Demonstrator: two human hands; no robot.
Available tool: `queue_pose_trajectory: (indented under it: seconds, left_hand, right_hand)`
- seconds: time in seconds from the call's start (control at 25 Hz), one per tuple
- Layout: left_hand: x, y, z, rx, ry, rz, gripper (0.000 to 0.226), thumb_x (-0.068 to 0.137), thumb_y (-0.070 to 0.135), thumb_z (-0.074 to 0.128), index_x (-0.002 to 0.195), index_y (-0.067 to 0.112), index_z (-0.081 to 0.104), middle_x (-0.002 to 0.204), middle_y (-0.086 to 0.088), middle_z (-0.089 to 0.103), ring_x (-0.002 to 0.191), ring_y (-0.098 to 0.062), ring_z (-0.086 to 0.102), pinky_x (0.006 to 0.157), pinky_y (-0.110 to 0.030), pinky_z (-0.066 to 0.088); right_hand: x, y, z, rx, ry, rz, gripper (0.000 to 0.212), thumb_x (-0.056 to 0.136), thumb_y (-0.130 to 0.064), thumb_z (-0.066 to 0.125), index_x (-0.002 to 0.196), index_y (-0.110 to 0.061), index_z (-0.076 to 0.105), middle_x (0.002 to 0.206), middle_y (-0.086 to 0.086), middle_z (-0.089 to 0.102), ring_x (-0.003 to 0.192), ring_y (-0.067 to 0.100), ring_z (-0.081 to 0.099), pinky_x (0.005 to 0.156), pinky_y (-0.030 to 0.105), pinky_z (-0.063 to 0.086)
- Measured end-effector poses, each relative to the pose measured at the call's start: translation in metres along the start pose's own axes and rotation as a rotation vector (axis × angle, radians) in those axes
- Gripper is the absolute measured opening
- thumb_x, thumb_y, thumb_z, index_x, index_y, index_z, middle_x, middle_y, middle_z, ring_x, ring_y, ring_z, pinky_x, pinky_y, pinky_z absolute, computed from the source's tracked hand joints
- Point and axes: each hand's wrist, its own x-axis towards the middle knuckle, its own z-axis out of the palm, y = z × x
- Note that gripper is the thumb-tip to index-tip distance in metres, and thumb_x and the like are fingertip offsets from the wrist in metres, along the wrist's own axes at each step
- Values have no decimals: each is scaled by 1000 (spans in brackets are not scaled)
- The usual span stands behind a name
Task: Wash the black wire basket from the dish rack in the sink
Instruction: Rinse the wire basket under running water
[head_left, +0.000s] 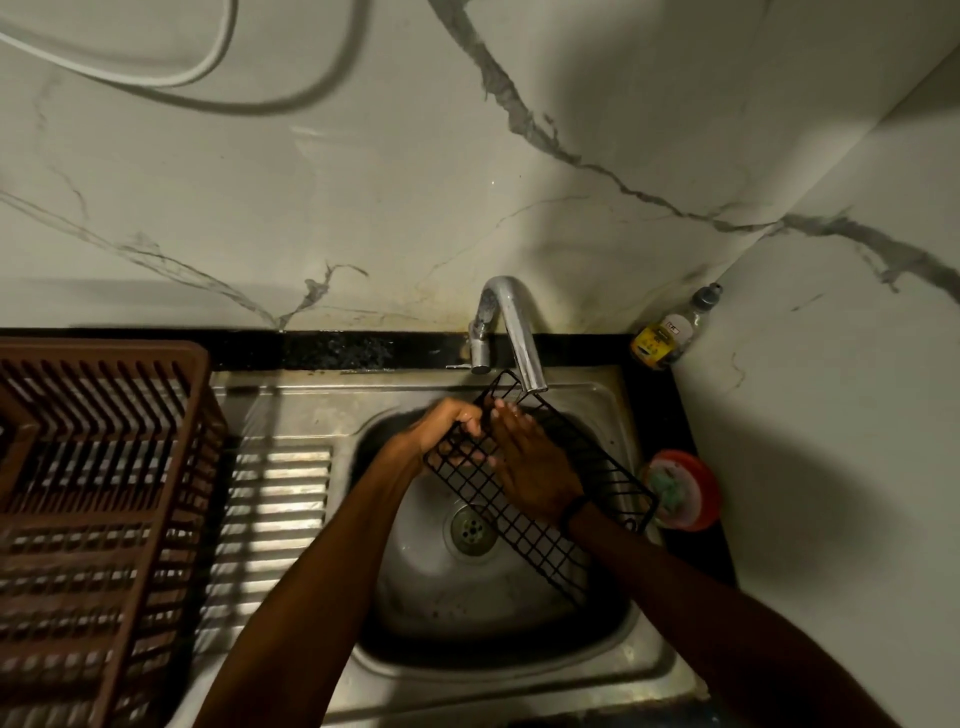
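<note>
1. While the left grip (452, 428) curls its fingers round the wires at the far end of the basket (535, 545), it has a firm hold there, knuckles up, close under the tap (511, 322).
2. Right grip (535, 470): fingers straight and together, palm laid flat on the mesh just beside the left. It holds nothing and only presses.
3. Basket hangs over the sink (519, 675) bowl, above the drain (470, 530), clear of the steel as far as I can tell.
4. Long axis runs diagonally, from under the spout toward the near right. Most of its length lies behind the right palm, under that forearm.
5. My read: a rubbing stroke goes along that axis, so the right grip is placed to travel and the left to anchor.
6. Both forearms reach in from the near side, wrists converging. The right wrist wears a dark band (574, 512).
7. Running water? Can't tell.
</note>
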Motion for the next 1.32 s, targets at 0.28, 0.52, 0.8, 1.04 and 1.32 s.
queue_pose_trajectory:
  seconds: [0.28, 0.52, 0.8, 1.04, 1.32]
  left_hand:
    - [-3, -5, 0, -64, 43, -111, 11, 78, 15, 58, 85, 13, 65, 89, -14, 65, 82, -30, 63, 57, -26, 51]
    - [-18, -4, -11, -52, 154, -181, 15, 78, 21, 62, 87, 15, 72, 97, -13, 65, 88, -28, 60, 66, -35, 55]
    - [-25, 22, -8, 112, 76, -174, 53, 64, 37, 62, 113, 20, 72, 123, -15, 66, 110, -36, 62, 92, -48, 54]
    - [-35, 23, -11, 91, 56, -179, 34, 80, 31, 59, 109, 15, 65, 121, -20, 61, 99, -33, 61, 77, -37, 55]
    - [-29, 30, 2, 119, 59, -175, 69, 50, 42, 69, 116, 21, 69, 122, -18, 64, 106, -38, 64, 87, -49, 58]
  right_hand:
    - [-7, 8, 3, -24, -73, -53, 58, 104, -37, 23, 154, -8, 18, 162, 10, 11, 150, 24, 10, 118, 48, 26]
    - [-13, 19, -13, -304, -71, -308, 63, 83, -13, 66, 142, -2, 46, 147, 19, 45, 140, 33, 38, 117, 47, 25]
    - [26, 7, -24, -334, 11, -468, 71, 94, -19, 50, 150, -1, 12, 155, 22, 30, 144, 36, 28, 120, 49, 20]
    - [-5, 35, -18, -409, -72, -468, 71, 95, -21, 46, 152, -3, 9, 161, 18, 9, 150, 31, 11, 121, 46, 19]
    - [1, 46, -22, -453, 4, -495, 61, 97, -26, 38, 152, -2, 24, 160, 18, 20, 148, 31, 21, 121, 47, 18]
